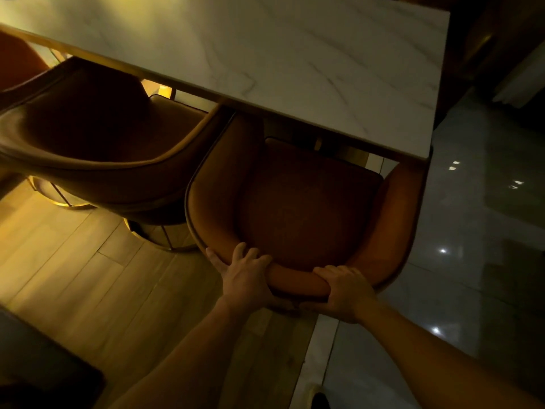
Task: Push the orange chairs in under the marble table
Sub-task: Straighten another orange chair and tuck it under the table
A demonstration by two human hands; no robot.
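At the near corner of the marble table (309, 54), the orange chair (295, 208) sits with the front of its seat under the tabletop edge and its curved back toward the person. Both hands grip the top of that backrest side by side: the left hand (247, 278) wraps it with fingers curled over the rim, the right hand (345, 290) clamps it likewise. A second orange chair (97, 137) stands just beside, to the left, on the wooden floor (73, 261). No writing can be read.

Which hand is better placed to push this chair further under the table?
Neither alone: left hand and right hand both grip the backrest of the orange chair, near its middle, facing the marble table.
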